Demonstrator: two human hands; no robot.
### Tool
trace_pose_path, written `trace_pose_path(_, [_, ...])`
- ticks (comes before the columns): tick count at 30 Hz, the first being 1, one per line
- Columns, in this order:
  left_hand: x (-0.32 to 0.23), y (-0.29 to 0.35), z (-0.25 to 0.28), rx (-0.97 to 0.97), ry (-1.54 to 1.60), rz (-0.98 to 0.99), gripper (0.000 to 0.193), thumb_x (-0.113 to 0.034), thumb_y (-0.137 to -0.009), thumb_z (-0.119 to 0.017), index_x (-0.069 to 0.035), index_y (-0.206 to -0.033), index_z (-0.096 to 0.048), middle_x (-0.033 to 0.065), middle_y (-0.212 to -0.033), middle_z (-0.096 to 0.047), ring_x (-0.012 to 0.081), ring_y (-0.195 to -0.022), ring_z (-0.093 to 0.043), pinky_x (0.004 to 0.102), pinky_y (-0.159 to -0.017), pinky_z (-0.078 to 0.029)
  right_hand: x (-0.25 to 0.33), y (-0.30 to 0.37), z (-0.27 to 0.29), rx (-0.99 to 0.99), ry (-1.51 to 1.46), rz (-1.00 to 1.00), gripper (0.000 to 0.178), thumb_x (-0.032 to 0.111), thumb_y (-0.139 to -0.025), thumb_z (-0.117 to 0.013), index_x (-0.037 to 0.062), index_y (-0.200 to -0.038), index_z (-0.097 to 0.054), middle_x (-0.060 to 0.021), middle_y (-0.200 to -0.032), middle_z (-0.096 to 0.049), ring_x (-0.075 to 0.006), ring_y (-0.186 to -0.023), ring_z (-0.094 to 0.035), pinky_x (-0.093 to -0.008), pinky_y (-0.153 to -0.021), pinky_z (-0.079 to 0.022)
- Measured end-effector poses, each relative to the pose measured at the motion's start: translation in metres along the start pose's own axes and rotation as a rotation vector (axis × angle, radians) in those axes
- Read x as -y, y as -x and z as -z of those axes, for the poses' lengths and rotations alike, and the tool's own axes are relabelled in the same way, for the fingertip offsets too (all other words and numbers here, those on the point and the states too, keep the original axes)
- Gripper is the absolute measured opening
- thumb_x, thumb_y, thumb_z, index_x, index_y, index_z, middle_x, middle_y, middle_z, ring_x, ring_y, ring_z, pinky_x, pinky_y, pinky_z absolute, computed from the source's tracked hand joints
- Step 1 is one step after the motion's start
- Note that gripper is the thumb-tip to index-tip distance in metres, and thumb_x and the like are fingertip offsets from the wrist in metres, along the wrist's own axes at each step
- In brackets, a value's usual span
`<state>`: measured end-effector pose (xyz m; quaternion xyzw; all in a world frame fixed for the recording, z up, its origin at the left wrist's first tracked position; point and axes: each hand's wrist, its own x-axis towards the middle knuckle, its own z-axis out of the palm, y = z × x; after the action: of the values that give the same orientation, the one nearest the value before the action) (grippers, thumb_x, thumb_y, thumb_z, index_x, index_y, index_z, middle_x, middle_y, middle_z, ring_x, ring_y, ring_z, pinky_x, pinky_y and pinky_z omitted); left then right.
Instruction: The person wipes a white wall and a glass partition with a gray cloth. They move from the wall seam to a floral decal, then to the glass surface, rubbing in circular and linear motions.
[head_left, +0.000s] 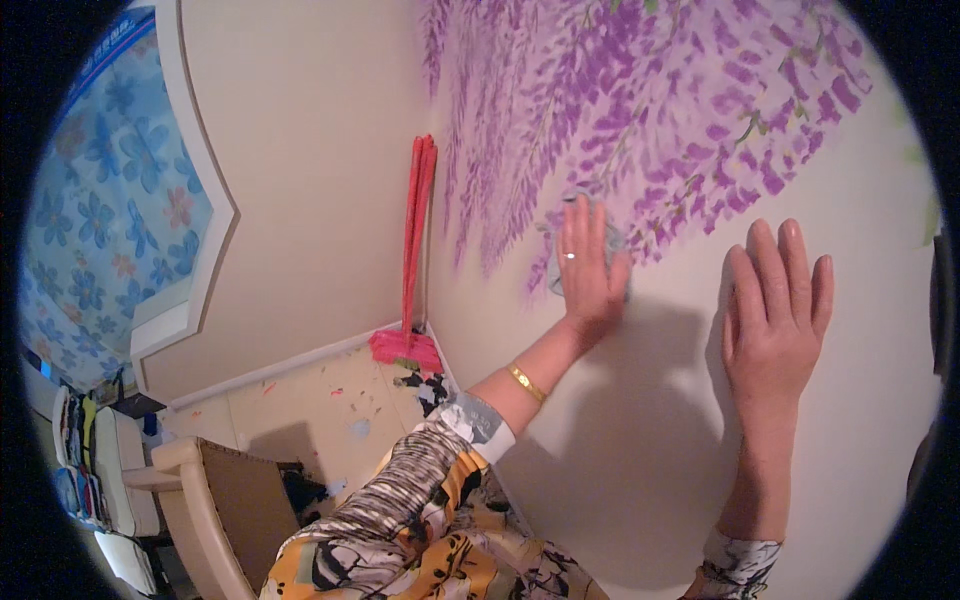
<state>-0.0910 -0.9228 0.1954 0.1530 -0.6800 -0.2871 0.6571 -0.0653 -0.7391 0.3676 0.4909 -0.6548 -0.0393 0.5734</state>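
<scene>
Left hand [588, 268] flat, fingers extended, pressing grey cloth [612, 245] onto purple flower mural [650, 110]; right hand [775, 315] open, braced on wall [640, 420]; hard rubbing risks smearing paint

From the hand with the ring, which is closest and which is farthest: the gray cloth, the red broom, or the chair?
Starting from the left hand, in the head view:
1. Gray cloth: pressed under that hand against the painted wall, touching it.
2. Red broom: leaning in the corner, to the hand's left.
3. Cream chair: on the floor, far down to the lower left.
</scene>
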Motion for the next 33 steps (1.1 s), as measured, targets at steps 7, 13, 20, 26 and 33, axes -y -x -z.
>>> trace_pose_path(7, [0.103,0.064,-0.007,-0.092,0.032,0.408,0.061,-0.022,-0.099,-0.045,-0.001,-0.153,-0.027,0.0219,-0.160,-0.022,0.0379,-0.149,-0.018,0.0457,-0.121,-0.016,0.005,-0.001,-0.003,0.020,0.018,0.003,0.028,0.010,-0.087,-0.064,0.0104,-0.115,-0.068,-0.0027,-0.139,-0.059,-0.0232,-0.138,-0.046,-0.0476,-0.118,-0.026])
trace_pose_path(13, [0.154,0.154,-0.013,-0.048,0.090,0.847,0.059,-0.029,-0.105,-0.034,0.004,-0.152,-0.025,0.0220,-0.160,-0.021,0.0360,-0.150,-0.015,0.0435,-0.123,-0.012,0.003,0.000,-0.001,0.032,0.033,0.000,0.027,0.011,-0.088,-0.065,0.0100,-0.115,-0.068,-0.0029,-0.139,-0.059,-0.0234,-0.138,-0.045,-0.0483,-0.118,-0.025])
trace_pose_path(20, [0.098,0.159,-0.020,-0.044,0.144,0.957,0.060,-0.029,-0.105,-0.036,0.008,-0.150,-0.024,0.0255,-0.160,-0.018,0.0370,-0.150,-0.014,0.0444,-0.123,-0.010,0.001,0.001,-0.008,0.016,-0.007,0.000,0.026,0.009,-0.088,-0.064,0.0096,-0.114,-0.066,-0.0043,-0.138,-0.059,-0.0244,-0.137,-0.047,-0.0495,-0.118,-0.026])
trace_pose_path(26, [0.001,0.114,-0.016,0.057,0.018,0.399,0.065,-0.024,-0.097,-0.050,0.004,-0.151,-0.026,0.0262,-0.160,-0.017,0.0426,-0.149,-0.014,0.0495,-0.121,-0.012,-0.005,0.004,-0.010,-0.073,-0.025,0.014,0.029,0.008,-0.087,-0.063,0.0113,-0.115,-0.064,-0.0036,-0.132,-0.063,-0.0240,-0.134,-0.050,-0.0487,-0.116,-0.030])
trace_pose_path(33, [-0.069,0.039,0.003,0.101,0.050,-0.268,0.064,-0.027,-0.093,-0.056,0.000,-0.148,-0.036,0.0268,-0.159,-0.021,0.0489,-0.147,-0.016,0.0639,-0.115,-0.012,0.003,0.000,-0.007,-0.096,-0.128,-0.082,0.029,0.011,-0.084,-0.066,0.0102,-0.112,-0.069,-0.0041,-0.129,-0.064,-0.0230,-0.130,-0.053,-0.0454,-0.114,-0.034])
